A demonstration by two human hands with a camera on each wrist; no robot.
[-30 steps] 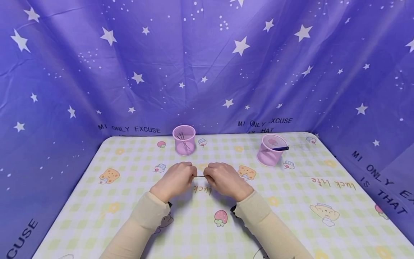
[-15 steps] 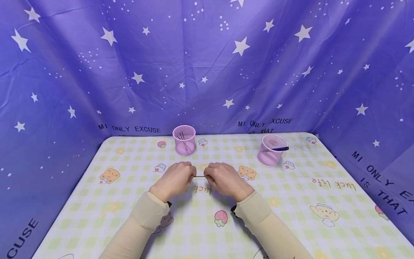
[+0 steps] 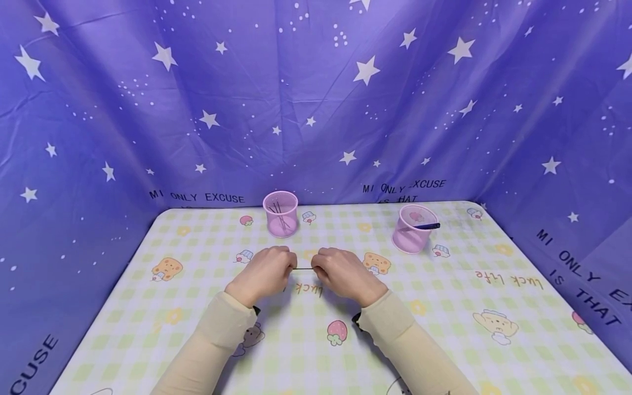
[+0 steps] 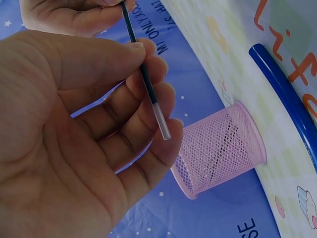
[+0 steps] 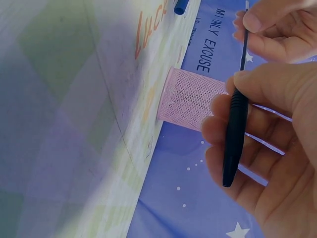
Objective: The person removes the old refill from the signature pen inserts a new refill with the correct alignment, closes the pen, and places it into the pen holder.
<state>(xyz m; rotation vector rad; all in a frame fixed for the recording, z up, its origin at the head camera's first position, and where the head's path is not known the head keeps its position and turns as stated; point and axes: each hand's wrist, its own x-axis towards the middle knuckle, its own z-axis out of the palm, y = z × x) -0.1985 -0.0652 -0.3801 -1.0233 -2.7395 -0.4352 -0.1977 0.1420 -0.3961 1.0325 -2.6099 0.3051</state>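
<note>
Above the bench [image 3: 444, 296], slim refill [image 4: 147, 82] runs toward black pen section [image 5: 237, 121]; join hidden by thumb. Left hand [image 4: 89, 119]: thumb and fingers pinch refill, other fingers loosely curled. Right hand [image 5: 277, 134]: same pinch on pen section. Refill likely light, slick, a bit bendy; best pinched close to the section. Section probably stiff, ribs help grip. Refill dark, tail clear; section tapered, blunt-tipped.
</note>
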